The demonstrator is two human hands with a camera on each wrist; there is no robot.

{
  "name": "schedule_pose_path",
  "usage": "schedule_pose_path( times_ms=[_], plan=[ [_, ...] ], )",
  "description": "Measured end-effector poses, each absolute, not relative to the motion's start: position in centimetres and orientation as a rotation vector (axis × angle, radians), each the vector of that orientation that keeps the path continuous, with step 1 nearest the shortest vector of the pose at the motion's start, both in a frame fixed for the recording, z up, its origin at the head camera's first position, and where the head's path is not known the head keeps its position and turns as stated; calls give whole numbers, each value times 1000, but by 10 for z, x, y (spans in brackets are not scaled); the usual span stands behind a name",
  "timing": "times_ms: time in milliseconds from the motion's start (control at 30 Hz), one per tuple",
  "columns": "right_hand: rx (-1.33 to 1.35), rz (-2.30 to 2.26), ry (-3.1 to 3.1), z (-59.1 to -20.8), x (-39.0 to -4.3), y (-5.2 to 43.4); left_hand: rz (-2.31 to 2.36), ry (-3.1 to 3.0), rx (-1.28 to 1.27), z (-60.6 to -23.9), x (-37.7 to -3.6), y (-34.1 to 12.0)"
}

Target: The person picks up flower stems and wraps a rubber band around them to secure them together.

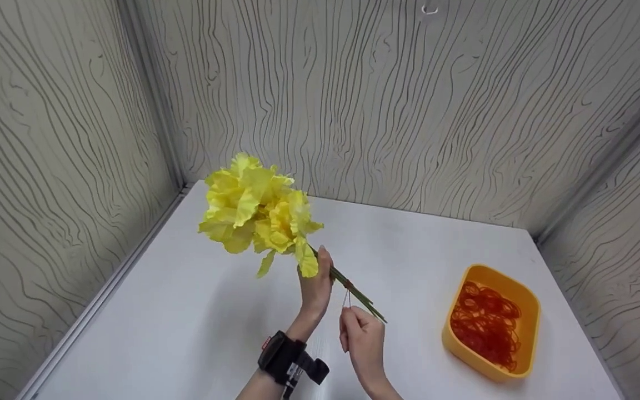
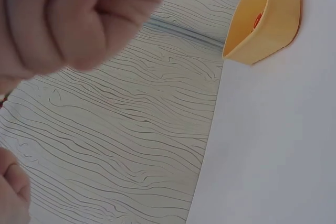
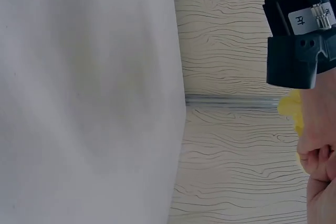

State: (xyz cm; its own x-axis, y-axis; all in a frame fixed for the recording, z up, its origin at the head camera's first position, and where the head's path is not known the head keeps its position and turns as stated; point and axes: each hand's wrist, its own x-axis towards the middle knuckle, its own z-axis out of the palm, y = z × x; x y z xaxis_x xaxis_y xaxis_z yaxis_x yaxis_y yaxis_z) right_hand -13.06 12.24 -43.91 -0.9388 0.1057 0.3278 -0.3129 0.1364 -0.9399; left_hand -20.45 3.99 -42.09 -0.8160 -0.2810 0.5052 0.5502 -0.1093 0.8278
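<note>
A bunch of yellow artificial flowers is held up over the table, blooms to the upper left and thin green stems slanting down to the right. My left hand grips the stems just below the blooms. A red rubber band is wrapped around the stems beyond that hand. My right hand pinches a stretched loop of the band and pulls it down from the stems. In the left wrist view the left hand's curled fingers fill the upper corner; the stems are mostly hidden there.
To the right on the white table stands a yellow-orange bin with many red rubber bands inside. Wood-patterned panels enclose the table at the back and sides. A black wrist camera is strapped to the left wrist.
</note>
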Motion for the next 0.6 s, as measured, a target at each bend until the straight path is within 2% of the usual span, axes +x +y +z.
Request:
schedule_pose_path(
  times_ms=[233,467,600],
  plan=[
    [408,1274,-2063,-444,-135,139,-1917,-1628,-377,-415,-208,32],
    [401,1055,-2155,-440,-137,152,-1964,-1643,-539,-409,-206,24],
    [400,1013,-2188,-438,-135,158,-1966,-1728,-496,-409,-208,25]
  ],
)
